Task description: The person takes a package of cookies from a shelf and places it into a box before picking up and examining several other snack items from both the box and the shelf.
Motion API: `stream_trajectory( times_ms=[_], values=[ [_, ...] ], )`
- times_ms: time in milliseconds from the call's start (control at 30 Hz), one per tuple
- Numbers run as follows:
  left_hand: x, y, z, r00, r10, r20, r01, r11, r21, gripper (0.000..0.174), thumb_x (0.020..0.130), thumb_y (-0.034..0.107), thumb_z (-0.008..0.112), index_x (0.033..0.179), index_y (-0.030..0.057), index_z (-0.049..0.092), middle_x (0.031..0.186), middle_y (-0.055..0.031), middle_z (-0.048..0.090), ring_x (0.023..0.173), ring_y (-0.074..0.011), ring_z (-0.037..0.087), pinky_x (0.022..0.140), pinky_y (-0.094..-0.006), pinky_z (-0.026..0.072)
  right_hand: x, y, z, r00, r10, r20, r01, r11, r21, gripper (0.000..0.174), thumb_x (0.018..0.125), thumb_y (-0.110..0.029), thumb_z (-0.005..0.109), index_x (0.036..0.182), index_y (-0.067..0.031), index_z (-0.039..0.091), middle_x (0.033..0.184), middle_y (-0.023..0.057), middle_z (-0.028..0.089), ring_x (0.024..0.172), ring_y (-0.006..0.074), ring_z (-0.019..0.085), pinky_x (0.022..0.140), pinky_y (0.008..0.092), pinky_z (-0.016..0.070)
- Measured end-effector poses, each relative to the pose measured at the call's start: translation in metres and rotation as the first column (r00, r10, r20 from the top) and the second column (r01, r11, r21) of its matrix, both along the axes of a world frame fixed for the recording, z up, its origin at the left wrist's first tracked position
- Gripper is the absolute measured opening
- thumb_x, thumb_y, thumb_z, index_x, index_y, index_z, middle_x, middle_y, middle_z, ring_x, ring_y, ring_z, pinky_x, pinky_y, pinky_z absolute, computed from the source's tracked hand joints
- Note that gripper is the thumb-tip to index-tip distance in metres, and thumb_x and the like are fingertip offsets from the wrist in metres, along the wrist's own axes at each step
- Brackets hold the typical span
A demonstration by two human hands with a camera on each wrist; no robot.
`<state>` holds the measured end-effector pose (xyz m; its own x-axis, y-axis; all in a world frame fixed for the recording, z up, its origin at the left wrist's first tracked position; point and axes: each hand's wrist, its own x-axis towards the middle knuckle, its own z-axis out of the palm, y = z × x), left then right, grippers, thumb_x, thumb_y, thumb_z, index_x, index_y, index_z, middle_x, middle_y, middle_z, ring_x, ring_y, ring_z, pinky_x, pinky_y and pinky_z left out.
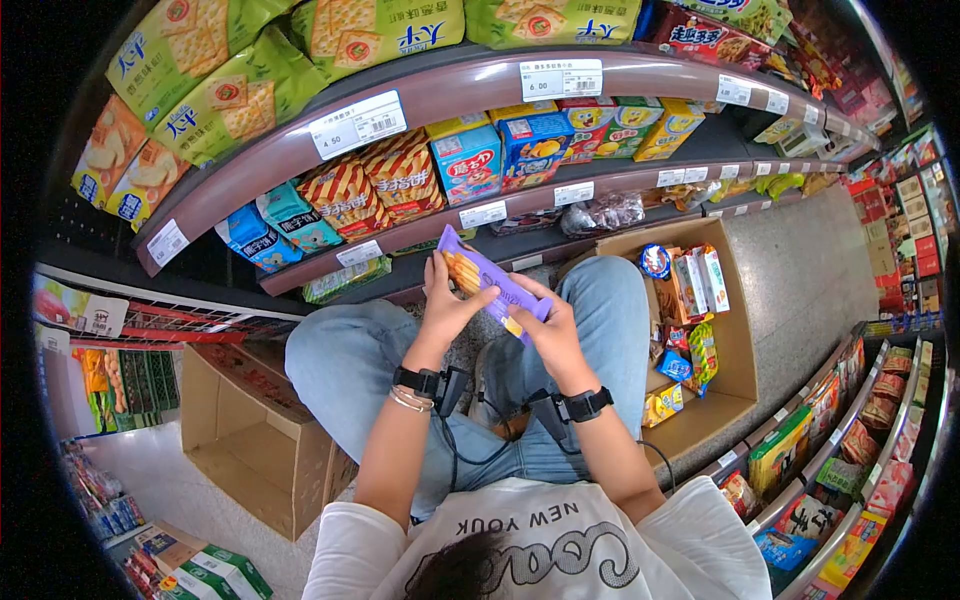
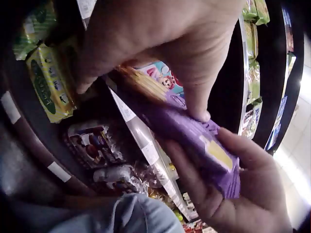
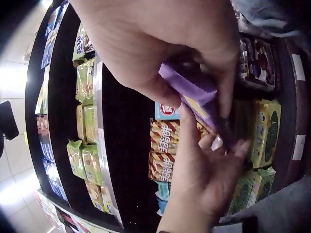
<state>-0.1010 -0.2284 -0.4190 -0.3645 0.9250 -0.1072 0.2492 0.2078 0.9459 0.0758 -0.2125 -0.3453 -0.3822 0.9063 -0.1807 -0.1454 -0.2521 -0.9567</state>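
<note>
- The packet [image 1: 492, 283] is purple and longish, with golden sticks pictured toward one end, a pale yellow patch toward the other and a crimped edge.
- It lies slantwise between my hands, over the gap between my bent knees.
- My left hand [image 1: 447, 306] grips its upper part, and my right hand [image 1: 553, 338] grips its lower part.
- Ahead stands the shelf [image 1: 445, 98] of snacks.
- Beside my right knee, an open carton [image 1: 735, 365] holds assorted packs.
</note>
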Motion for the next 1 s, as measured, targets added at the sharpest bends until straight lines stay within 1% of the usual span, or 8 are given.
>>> stream_trajectory(
  times_ms=[133,233,367,567,667,800,900,1000],
  values=[
    [0.011,0.000,0.001,0.977,-0.187,0.107,0.177,0.980,0.096,0.110,0.075,0.043,0.074,0.143,-0.0088,0.005,0.149,-0.0313,-0.003,0.141,-0.0344,-0.002,0.113,-0.0371,0.0119,-0.010,-0.008,-0.013,1.000,-0.018,0.013,0.018,0.999,-0.043,0.046,0.080,0.000,0.062,0.125,-0.0001,0.053,0.119,0.0103,0.059,0.108,0.0139,0.055,0.092,0.0272,0.0427],
    [0.017,-0.003,0.019,0.905,-0.355,0.233,0.329,0.934,0.142,0.106,0.078,0.041,0.072,0.144,-0.0066,0.004,0.151,-0.0276,-0.003,0.141,-0.0316,-0.004,0.113,-0.0362,0.0111,-0.014,-0.011,-0.037,0.997,-0.009,0.077,-0.005,0.985,0.173,0.050,0.082,0.003,0.060,0.130,-0.0013,0.049,0.121,0.0066,0.056,0.094,0.0099,0.056,0.082,0.0237,0.0464],
    [0.022,-0.011,0.041,0.716,-0.495,0.493,0.445,0.867,0.225,0.101,0.080,0.035,0.072,0.147,-0.0003,0.005,0.151,-0.0168,0.016,0.137,-0.0237,0.022,0.109,-0.0337,0.0248,-0.014,-0.014,-0.031,1.000,0.020,-0.023,-0.016,0.990,0.140,0.055,0.083,0.000,0.061,0.136,-0.0033,0.044,0.146,0.0147,0.031,0.116,0.0152,0.049,0.095,0.0279,0.0416],
    [0.023,-0.012,0.049,0.701,-0.312,0.642,0.306,0.944,0.125,0.087,0.079,0.028,0.074,0.144,-0.0010,0.023,0.136,-0.0106,0.041,0.123,-0.0181,0.041,0.104,-0.0303,0.0319,-0.010,-0.011,-0.030,0.993,0.119,-0.012,-0.118,0.989,0.087,0.058,0.087,-0.001,0.058,0.140,-0.0030,0.036,0.149,0.0150,0.026,0.131,0.0208,0.034,0.104,0.0307,0.0355],
    [0.016,-0.010,0.029,0.714,-0.073,0.696,0.099,0.995,0.003,0.053,0.082,0.018,0.071,0.125,-0.0031,0.049,0.116,-0.0105,0.058,0.105,-0.0187,0.056,0.091,-0.0326,0.0471,-0.013,-0.012,-0.027,0.989,0.127,-0.081,-0.118,0.988,0.102,0.056,0.088,0.000,0.056,0.139,0.0002,0.035,0.144,0.0172,0.035,0.128,0.0204,0.039,0.103,0.0315,0.0364],
    [0.010,-0.006,0.041,0.614,0.120,0.780,-0.097,0.992,-0.076,0.033,0.084,0.014,0.067,0.109,-0.0039,0.057,0.104,-0.0126,0.063,0.091,-0.0219,0.064,0.076,-0.0391,0.0574,-0.009,0.002,-0.025,0.983,-0.083,-0.161,0.080,0.996,-0.026,0.044,0.087,0.002,0.055,0.130,0.0011,0.044,0.129,0.0165,0.052,0.119,0.0201,0.049,0.099,0.0305,0.0403],
    [0.009,-0.006,0.046,0.612,0.168,0.773,-0.114,0.986,-0.124,0.031,0.086,0.020,0.064,0.105,-0.0021,0.057,0.100,-0.0111,0.062,0.090,-0.0229,0.064,0.074,-0.0395,0.0583,0.009,0.017,-0.032,0.932,-0.357,0.062,0.353,0.933,0.063,0.042,0.086,-0.007,0.061,0.125,-0.0007,0.047,0.116,0.0121,0.058,0.100,0.0175,0.056,0.087,0.0301,0.0446],
    [0.008,-0.007,0.047,0.581,0.189,0.792,-0.121,0.982,-0.146,0.031,0.086,0.027,0.065,0.102,0.0011,0.057,0.096,-0.0097,0.062,0.086,-0.0210,0.064,0.069,-0.0370,0.0584,0.022,0.027,-0.014,0.832,-0.535,0.144,0.554,0.817,-0.161,0.040,0.086,-0.015,0.065,0.122,-0.0047,0.051,0.112,0.0079,0.059,0.094,0.0149,0.057,0.082,0.0320,0.0445]
  ],
)
